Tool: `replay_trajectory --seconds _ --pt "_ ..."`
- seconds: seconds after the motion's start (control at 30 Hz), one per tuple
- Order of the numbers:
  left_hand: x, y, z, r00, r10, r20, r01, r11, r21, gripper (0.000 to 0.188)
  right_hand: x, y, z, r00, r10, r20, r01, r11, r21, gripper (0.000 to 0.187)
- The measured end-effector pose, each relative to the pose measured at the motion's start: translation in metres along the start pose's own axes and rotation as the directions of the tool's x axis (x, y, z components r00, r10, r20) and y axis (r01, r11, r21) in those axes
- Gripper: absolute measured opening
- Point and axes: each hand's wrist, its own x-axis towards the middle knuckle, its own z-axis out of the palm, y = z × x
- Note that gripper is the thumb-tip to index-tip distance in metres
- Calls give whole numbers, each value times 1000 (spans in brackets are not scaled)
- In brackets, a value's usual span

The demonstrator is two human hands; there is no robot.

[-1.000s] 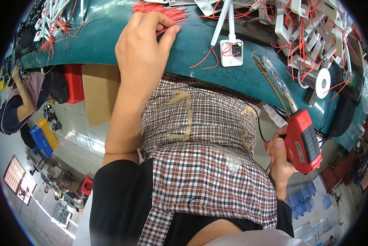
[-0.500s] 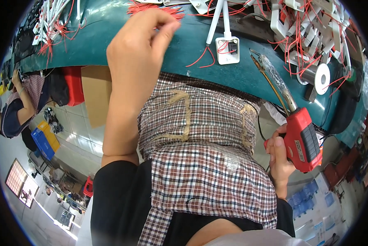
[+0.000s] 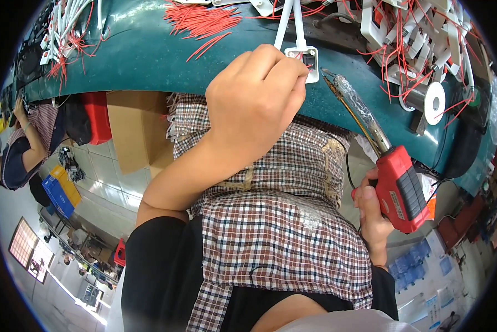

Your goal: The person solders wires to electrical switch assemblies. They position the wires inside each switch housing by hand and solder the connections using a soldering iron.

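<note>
My left hand [image 3: 259,97] has its fingers pinched together over the front edge of the green bench, touching or right beside a small white plastic housing [image 3: 313,73]. Whatever sits between those fingertips is hidden by the hand. Inside the housing is a black part with red wire at it, and white cables [image 3: 300,27] run up from its top. My right hand [image 3: 374,216] is wrapped around the grip of a red and black soldering gun [image 3: 401,191], whose long metal barrel points up and left. Its tip ends just right of the housing.
Loose red wires [image 3: 201,19] lie in a pile on the green bench [image 3: 132,61]. A solder spool [image 3: 435,103] stands at right, below a heap of white housings [image 3: 420,47] with red wires. White cables [image 3: 74,27] lie far left. Another person [image 3: 30,138] sits at left.
My left hand has moved right and nearer from the red wire pile to the white housing, uncovering the pile. The soldering gun has shifted slightly left in my right hand.
</note>
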Motion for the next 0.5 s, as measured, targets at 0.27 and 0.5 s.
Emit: replay_trajectory --seconds 0.27,0.5 --pt "3 2 -2 1000 24 3 -24 999 26 14 8 -3 -1 996 -15 84 20 998 -54 19" --pt "3 4 -4 1000 2 13 -3 999 44 15 10 -1 -2 991 -38 131 54 991 -120 12"
